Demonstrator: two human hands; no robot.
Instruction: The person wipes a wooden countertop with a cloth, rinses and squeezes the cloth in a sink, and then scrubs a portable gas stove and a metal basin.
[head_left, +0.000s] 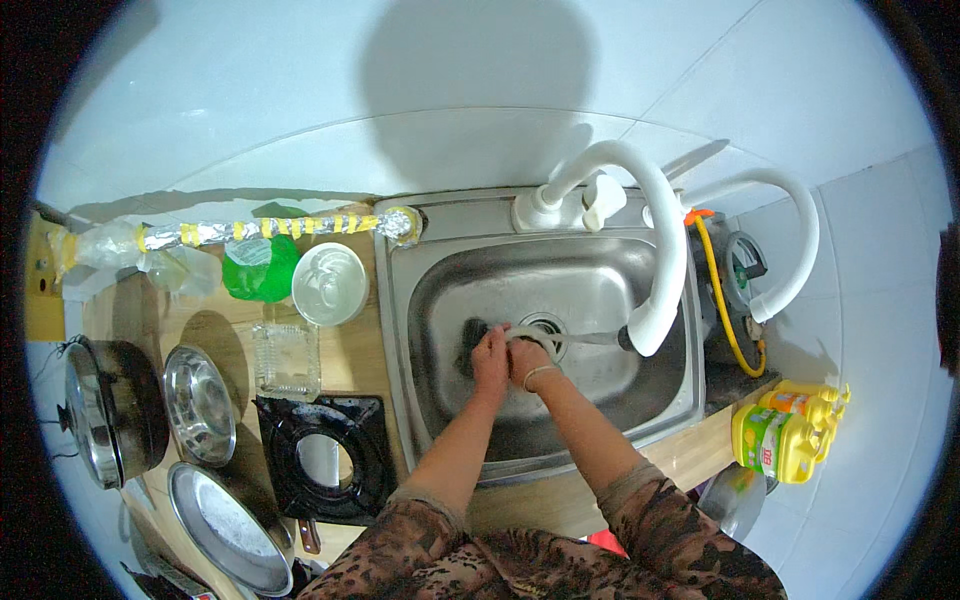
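Observation:
Both of my hands are low in a stainless steel sink (600, 277), close together just left of the drain (546, 324). My left hand (491, 360) grips the near left side of a pale, curved, rim-like object (536, 334). At its near side is my right hand (529, 361), with a bangle on the wrist; its fingers are partly hidden. What the object is exactly cannot be told, as my hands cover much of it. A stream of water (592, 339) runs onto it from the white curved faucet (656, 315).
Left of the sink are a white bowl (330, 285), a clear plastic tray (286, 360), a black stove grate (327, 457), metal basins (199, 405) and a lidded pot (112, 412). A second white spout (802, 247), a gas cylinder (739, 262) and yellow jugs (784, 442) are to the right.

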